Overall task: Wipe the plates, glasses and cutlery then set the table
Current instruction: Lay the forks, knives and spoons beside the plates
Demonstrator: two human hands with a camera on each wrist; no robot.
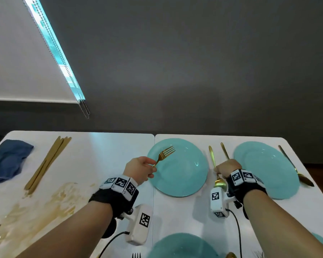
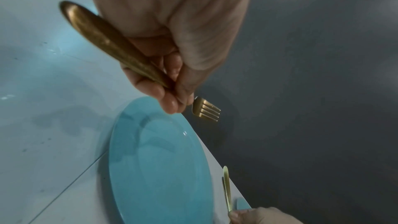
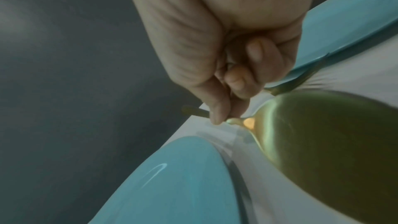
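While the left hand [image 1: 140,169] pinches a fork [image 1: 165,154], the right hand [image 1: 227,167] grips a spoon [image 1: 219,180].

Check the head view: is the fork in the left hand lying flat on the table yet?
No, the left hand holds the gold fork lifted, tines over the teal plate.

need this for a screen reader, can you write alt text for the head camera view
The left hand holds a gold metal fork over a round turquoise plate on a white table, while the right hand grips a gold spoon beside it.
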